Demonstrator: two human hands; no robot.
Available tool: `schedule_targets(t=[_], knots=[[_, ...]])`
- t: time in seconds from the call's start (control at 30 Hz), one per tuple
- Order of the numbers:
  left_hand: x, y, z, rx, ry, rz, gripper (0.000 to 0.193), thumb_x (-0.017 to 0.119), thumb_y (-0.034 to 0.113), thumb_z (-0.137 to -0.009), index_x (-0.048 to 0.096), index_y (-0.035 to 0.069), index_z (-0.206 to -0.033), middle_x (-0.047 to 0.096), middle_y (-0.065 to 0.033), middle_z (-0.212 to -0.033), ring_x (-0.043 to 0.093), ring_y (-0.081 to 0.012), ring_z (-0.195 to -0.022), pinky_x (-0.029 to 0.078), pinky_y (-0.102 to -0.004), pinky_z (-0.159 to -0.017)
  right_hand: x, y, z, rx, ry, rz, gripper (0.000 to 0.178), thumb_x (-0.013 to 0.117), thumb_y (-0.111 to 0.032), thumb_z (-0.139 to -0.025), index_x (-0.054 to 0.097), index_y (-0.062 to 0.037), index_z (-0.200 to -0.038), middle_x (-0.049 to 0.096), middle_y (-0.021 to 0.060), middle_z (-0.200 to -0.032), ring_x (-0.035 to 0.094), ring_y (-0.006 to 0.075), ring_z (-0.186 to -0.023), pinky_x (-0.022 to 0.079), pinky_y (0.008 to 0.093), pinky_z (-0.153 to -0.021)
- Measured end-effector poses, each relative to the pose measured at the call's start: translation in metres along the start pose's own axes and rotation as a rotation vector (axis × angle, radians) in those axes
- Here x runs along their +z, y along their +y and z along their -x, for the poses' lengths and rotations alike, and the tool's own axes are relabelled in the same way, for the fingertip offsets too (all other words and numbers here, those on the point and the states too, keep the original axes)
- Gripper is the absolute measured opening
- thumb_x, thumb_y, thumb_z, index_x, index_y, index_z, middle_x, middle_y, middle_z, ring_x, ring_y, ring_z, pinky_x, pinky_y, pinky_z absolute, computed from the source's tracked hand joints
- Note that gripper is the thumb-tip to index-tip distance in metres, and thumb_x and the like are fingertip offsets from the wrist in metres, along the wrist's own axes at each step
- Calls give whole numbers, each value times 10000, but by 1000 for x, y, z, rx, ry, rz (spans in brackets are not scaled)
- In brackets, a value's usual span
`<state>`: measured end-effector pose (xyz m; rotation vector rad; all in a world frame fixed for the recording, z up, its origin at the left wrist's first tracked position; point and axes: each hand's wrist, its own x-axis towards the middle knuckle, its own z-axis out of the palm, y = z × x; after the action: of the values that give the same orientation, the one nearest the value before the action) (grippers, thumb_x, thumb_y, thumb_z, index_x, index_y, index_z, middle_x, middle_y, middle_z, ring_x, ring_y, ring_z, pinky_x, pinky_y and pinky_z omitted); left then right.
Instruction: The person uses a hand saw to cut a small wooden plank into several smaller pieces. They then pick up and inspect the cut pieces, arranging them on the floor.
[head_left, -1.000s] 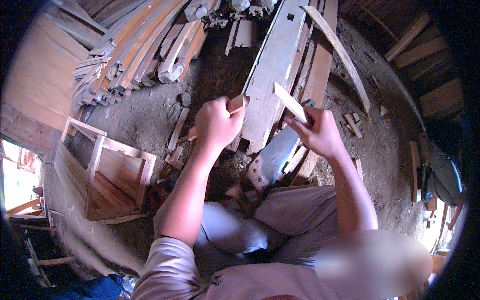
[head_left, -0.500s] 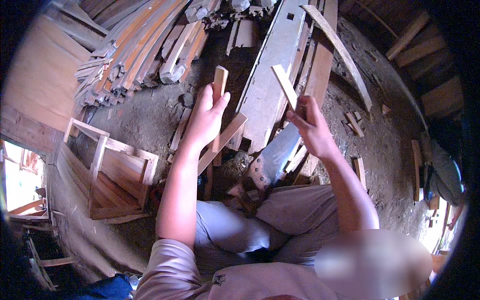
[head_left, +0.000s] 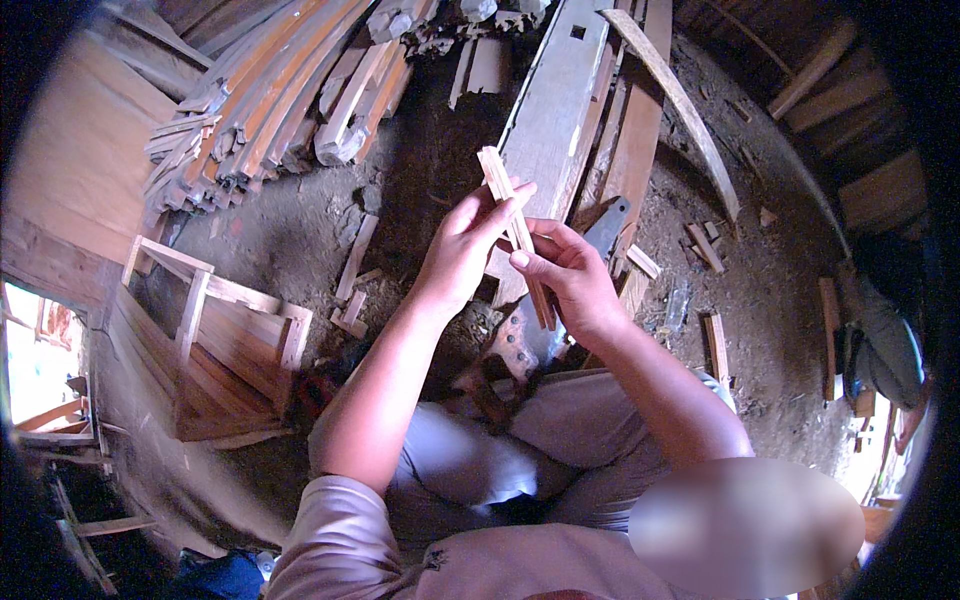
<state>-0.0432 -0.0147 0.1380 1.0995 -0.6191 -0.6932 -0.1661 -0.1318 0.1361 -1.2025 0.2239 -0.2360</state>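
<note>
In front of my chest, two slim wooden strips (head_left: 520,232) lie side by side along their length, slanting from upper left to lower right. The fingers of my left hand (head_left: 462,245) are closed round their upper part. Lower down, my right hand (head_left: 575,285) pinches them between thumb and fingers. Beneath my hands a handsaw (head_left: 515,345) with a rusty, riveted blade rests by my lap, its far end showing beyond the right hand. My hands partly cover the strips and the blade.
A long grey plank (head_left: 550,110) stretches away ahead. Stacked timber (head_left: 270,90) fills the far left, with a wooden frame (head_left: 195,340) nearer. A curved board (head_left: 680,110) and offcuts (head_left: 705,247) lie on the dirt at right. Part of a person (head_left: 890,345) shows at the right edge.
My hands, apart before with a strip in each, have come together in the middle. The two strips now lie against each other.
</note>
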Motion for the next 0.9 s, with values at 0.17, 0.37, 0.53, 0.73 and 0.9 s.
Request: schedule_targets(t=[0.17,0.37,0.53,0.73,0.9], knots=[[-1,1,1,-54,35,53,409,570,326,-1045,649,37,-1323,595,-91,-1349,582,-135,-1153,453,-280,-1000,1,8,-3,-58,-28,-23,446,734,-116,-932,571,7,-1329,697,100,-1193,631,151,-1089,460,315,-1012],[-1,4,2,-95,9,105,453,503,205,-1058,462,-61,-1422,561,-202,-1432,554,-252,-1310,429,-378,-1106,-1,8,-2,12,-8,0,516,748,-124,-920,572,-2,-1389,687,94,-1238,617,140,-1112,465,321,-1012],[1,5,3,-112,-1,220,427,505,197,-1052,480,-60,-1392,565,-231,-1418,543,-275,-1327,406,-397,-1132,0,7,-2,60,-37,-5,584,752,-131,-915,537,-23,-1447,679,78,-1262,611,144,-1131,461,324,-1023],[-2,4,1,-133,11,250,389,505,191,-1049,510,-62,-1345,581,-263,-1383,548,-300,-1326,404,-412,-1140,-3,5,-3,107,-64,-15,593,751,-111,-913,528,-29,-1456,687,73,-1248,617,146,-1136,459,343,-1042],[-6,-3,0,-136,3,284,395,501,195,-1051,505,-69,-1344,591,-262,-1372,561,-305,-1315,418,-424,-1132,-2,5,-2,141,-68,-55,589,757,-114,-909,536,-34,-1450,696,75,-1235,631,155,-1128,469,347,-1033]])
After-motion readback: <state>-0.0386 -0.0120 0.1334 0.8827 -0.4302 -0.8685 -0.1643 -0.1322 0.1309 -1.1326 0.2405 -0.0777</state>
